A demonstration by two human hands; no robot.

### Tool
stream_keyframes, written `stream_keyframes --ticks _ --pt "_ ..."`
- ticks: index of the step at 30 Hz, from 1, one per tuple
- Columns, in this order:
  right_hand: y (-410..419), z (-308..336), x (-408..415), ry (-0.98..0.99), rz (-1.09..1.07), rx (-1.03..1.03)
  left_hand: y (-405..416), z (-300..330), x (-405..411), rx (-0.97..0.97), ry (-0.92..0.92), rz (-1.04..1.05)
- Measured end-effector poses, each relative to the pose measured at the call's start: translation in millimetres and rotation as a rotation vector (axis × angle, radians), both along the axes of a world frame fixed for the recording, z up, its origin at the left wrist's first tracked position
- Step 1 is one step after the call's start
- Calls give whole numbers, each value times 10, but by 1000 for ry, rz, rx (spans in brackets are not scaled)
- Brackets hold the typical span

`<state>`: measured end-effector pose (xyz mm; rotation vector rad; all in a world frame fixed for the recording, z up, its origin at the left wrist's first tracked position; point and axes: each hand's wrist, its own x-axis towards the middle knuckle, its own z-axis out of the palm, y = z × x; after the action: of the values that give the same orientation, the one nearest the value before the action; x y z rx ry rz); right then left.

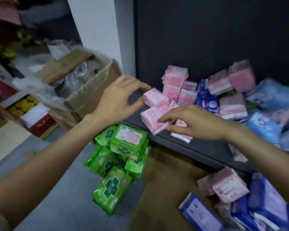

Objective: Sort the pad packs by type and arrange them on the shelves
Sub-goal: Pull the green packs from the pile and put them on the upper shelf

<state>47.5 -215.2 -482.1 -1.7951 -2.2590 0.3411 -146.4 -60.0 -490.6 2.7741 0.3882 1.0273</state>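
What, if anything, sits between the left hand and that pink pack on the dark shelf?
Nothing visible. The left hand hovers with its fingertips just short of the small pink pad pack on the dark shelf, only bare shelf between them.

I see a shop stockroom: dark metal shelf (182, 139) heaped with plastic-wrapped pad packs (175, 77), open brown cardboard cartons (90, 90) beside.

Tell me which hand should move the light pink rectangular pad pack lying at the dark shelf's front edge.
Right. The right hand already pinches that light pink pad pack at the dark shelf edge; the left hand touches the neighbouring pink pack behind it.
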Motion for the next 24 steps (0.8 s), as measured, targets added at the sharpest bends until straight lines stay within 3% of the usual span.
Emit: stream_keyframes --ticks 4,8,12,17,24 --pt "-249 1114 260 57 -88 340 88 920 461 103 -187 -53" --pt "-410 2009 468 -45 -171 641 51 1822 819 227 -377 -118" --pt "-421 2637 642 -199 -288 841 46 2447 1030 330 -449 -83" --pt "-184 3034 829 -299 -527 873 242 2860 1214 243 -451 139" --pt "435 3568 912 -125 -747 682 726 3210 1310 164 -402 205"
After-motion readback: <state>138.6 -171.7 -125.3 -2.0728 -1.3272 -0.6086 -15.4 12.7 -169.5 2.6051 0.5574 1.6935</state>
